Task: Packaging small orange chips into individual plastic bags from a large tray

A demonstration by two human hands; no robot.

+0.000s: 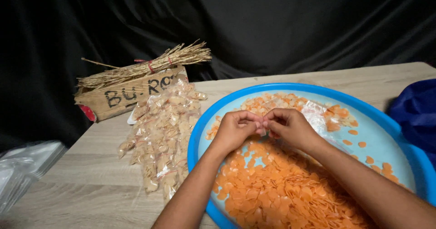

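Observation:
My left hand (236, 128) and my right hand (290, 125) meet fingertip to fingertip above a round blue tray (200, 133). Between the fingers both pinch a small clear plastic bag (262, 130), mostly hidden by them. The tray holds a heap of thin orange chips (277, 188), thickest near me and sparse toward the far right. A clear plastic bag (318, 113) lies on the chips just beyond my right hand.
Several small filled clear packets (161, 138) lie piled on the wooden table (91, 174) left of the tray. Behind them a cardboard box (122, 93) carries a straw bundle (145, 65). Clear plastic bags (22, 165) sit far left, blue cloth (415, 115) at right, black drape behind.

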